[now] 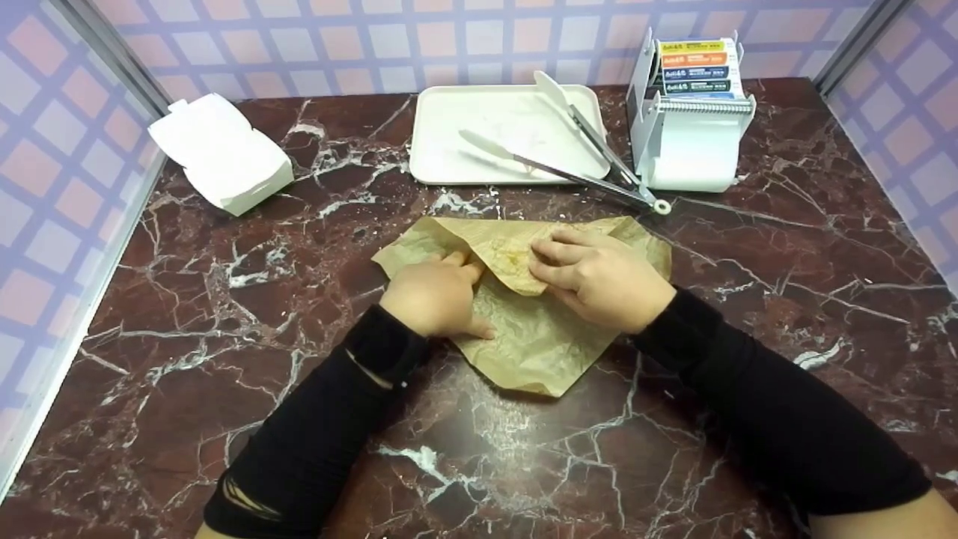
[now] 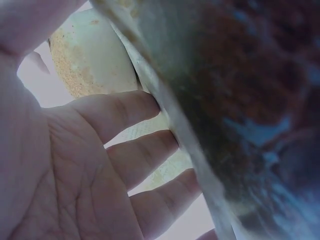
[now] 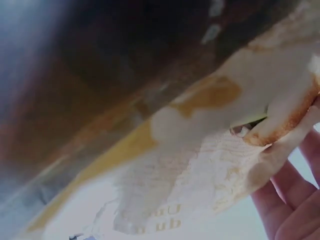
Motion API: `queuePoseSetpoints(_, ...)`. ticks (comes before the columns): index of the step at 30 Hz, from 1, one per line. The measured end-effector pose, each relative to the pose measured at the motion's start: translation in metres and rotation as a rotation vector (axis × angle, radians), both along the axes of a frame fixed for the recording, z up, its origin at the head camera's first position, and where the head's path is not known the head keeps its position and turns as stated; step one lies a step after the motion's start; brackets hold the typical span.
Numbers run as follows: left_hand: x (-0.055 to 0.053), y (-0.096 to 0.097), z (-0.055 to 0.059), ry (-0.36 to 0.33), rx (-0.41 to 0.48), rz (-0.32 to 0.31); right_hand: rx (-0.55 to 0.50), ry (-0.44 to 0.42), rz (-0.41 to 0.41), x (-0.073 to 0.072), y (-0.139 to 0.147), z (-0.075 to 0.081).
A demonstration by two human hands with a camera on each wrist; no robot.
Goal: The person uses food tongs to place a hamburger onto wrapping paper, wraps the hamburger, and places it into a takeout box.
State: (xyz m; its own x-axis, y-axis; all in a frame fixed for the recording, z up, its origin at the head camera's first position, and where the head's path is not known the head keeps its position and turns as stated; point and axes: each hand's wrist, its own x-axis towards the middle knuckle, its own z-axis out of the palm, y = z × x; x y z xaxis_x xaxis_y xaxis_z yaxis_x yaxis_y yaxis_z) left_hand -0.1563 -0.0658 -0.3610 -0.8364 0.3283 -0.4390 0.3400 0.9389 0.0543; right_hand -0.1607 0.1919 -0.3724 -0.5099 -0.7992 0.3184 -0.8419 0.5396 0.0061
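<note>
Between both hands, a sheet of brown wrapping paper [image 1: 539,344] lies on the table, its far edge folded over towards the person. My left hand [image 1: 434,296] reaches under the left side of this flap, thumb spread on the paper. In the left wrist view, extended fingers [image 2: 142,155] touch the paper beside a pale bun [image 2: 95,55] with a crumbly brown side. On top of the flap, my right hand [image 1: 599,277] presses with its fingers. The right wrist view shows a browned bun edge [image 3: 290,120] with something green by it, inside the printed paper. From above, the food is hidden.
An off-white tray [image 1: 464,135] stands at the back, with metal tongs [image 1: 591,146] lying spread across its right side. An opened white box [image 1: 232,157] sits back left. At back right is a dispenser [image 1: 696,142] with a label roll and coloured strips.
</note>
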Motion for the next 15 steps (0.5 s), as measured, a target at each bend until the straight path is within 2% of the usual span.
queuePoseSetpoints(4, 0.001, -0.002, 0.005, -0.003, 0.010, -0.004, -0.001, 0.021, -0.008, 0.003, 0.000, -0.001)
queuePoseSetpoints(7, 0.005, -0.005, 0.015, 0.033, 0.058, 0.004, 0.008, 0.054, -0.007, 0.003, 0.000, -0.002)
queuePoseSetpoints(11, 0.008, -0.005, 0.028, 0.176, 0.241, 0.023, 0.028, 0.112, 0.002, 0.004, -0.001, -0.001)
queuePoseSetpoints(13, 0.006, 0.000, 0.030, 0.245, 0.345, 0.015, 0.036, 0.138, 0.009, 0.005, -0.001, -0.001)
queuePoseSetpoints(15, 0.002, 0.007, 0.028, 0.302, 0.397, -0.012, 0.041, 0.159, 0.012, 0.006, -0.002, -0.001)
